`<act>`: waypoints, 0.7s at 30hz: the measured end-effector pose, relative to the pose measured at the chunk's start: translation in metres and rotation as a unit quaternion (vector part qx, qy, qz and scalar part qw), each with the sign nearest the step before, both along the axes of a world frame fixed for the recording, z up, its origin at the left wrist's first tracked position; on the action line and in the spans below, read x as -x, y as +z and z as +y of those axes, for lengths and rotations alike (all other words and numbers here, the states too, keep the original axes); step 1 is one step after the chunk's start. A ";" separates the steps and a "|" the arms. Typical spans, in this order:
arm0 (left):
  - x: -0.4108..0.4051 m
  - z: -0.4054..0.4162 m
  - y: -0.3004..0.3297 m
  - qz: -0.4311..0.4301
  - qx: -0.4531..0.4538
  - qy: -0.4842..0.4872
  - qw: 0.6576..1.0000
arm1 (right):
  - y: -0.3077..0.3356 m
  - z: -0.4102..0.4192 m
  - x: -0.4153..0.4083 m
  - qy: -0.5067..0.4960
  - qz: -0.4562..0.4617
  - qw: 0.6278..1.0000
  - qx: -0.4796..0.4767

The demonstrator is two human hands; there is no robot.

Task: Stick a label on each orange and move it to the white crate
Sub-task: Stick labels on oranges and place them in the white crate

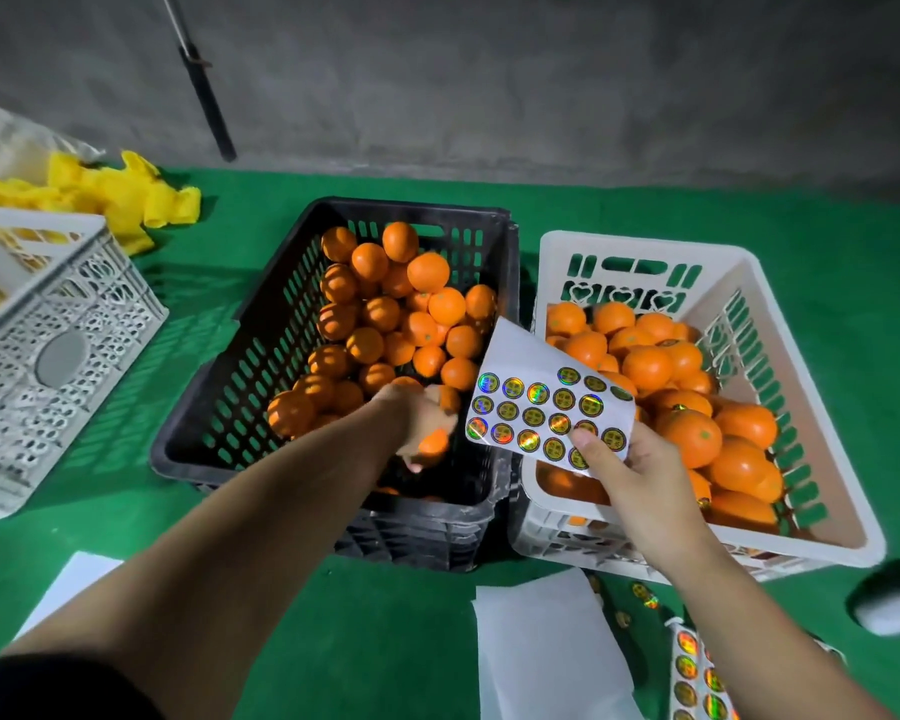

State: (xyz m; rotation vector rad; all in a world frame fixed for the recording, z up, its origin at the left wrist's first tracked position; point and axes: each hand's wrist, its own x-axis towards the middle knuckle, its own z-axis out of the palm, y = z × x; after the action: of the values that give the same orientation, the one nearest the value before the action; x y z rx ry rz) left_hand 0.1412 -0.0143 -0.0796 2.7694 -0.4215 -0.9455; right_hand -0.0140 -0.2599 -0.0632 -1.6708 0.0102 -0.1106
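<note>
Two bare forearms reach forward over a green mat (385,641). Left to right: a white lattice crate (48,324) sits at the far left edge with yellow netting (120,200) behind it, and a blank white sheet (68,584) lies near the left forearm. Next comes the black crate (219,387), about half full of unlabelled oranges (385,314). Inside its near right corner the left hand (417,423) curls its fingers round one orange (434,443), gripping it low among the pile. Just right of that, the right hand (630,475) pinches a label sheet (546,402) by its lower edge, thumb on top; the sheet carries rows of round holographic stickers and hangs over the gap between the two crates, its blank upper corner curling away. Beside the black crate, touching it, stands the white crate (749,283), holding many oranges, some showing small stickers. On the mat in front lie white backing paper (536,641), a few loose stickers (642,595) and another sticker sheet (697,678).
</note>
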 end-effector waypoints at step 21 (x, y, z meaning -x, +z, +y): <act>0.158 0.002 0.101 0.046 0.724 0.237 0.646 | 0.063 0.018 0.055 -0.034 -0.011 0.996 -0.082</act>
State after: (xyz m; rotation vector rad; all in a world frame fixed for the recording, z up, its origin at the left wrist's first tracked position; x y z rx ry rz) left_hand -0.0168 -0.0120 0.0212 1.1831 -0.2075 -0.2638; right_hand -0.0692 -0.2422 -0.0006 -1.5055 0.0573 -0.1745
